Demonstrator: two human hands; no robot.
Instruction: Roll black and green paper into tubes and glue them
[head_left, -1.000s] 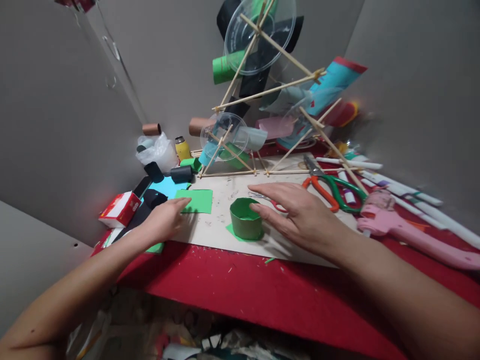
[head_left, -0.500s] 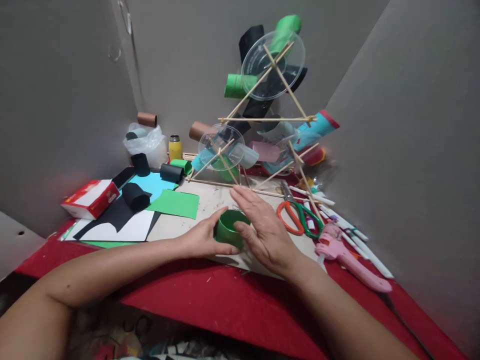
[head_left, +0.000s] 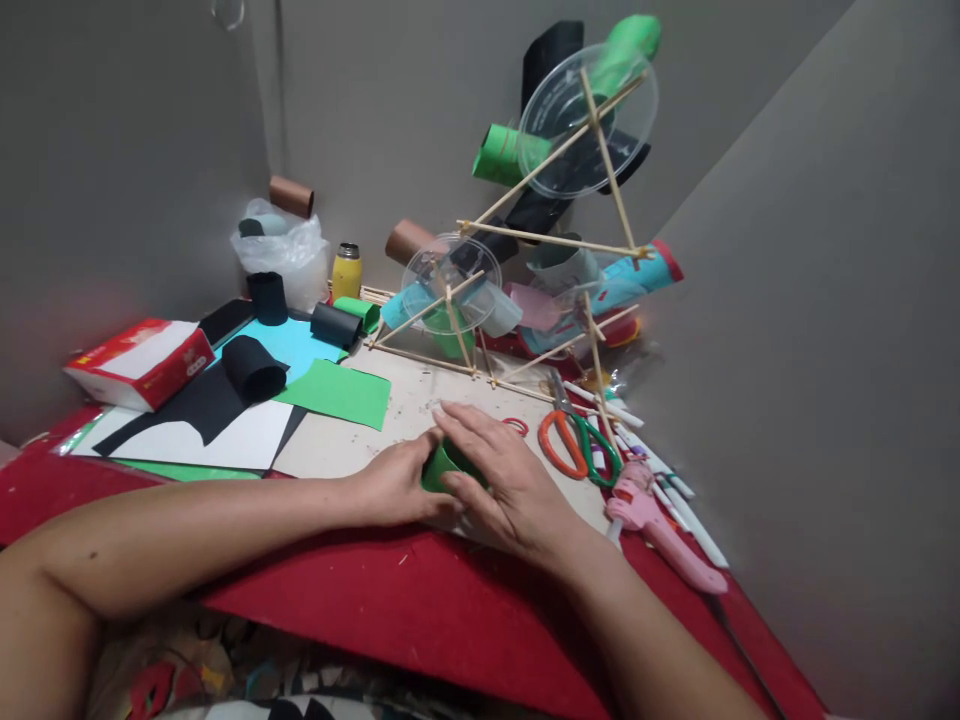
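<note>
A short green paper tube (head_left: 441, 466) stands upright between my hands near the front of the beige board (head_left: 330, 446). My left hand (head_left: 396, 484) is curled around its left side. My right hand (head_left: 516, 482) wraps over the right side, with the thumb toward me and the fingers reaching across the far rim. Most of the tube is hidden under the right hand. Scissors (head_left: 565, 445) with one orange and one green handle lie just right of my right hand. Beyond them rests a pink glue gun (head_left: 667, 535).
Behind stands a structure of wooden sticks (head_left: 551, 240), clear plastic discs (head_left: 451, 285) and coloured tubes. At left are a red box (head_left: 142, 365), black paper tubes (head_left: 255, 368) and green paper (head_left: 334, 393). A yellow bottle (head_left: 346, 272) and plastic bag (head_left: 281, 262) sit behind. White sticks (head_left: 694, 520) lie at right.
My right hand has closed in over the green tube, covering more of its opening. The camera view has shifted and tilted slightly. My left hand keeps its hold.
</note>
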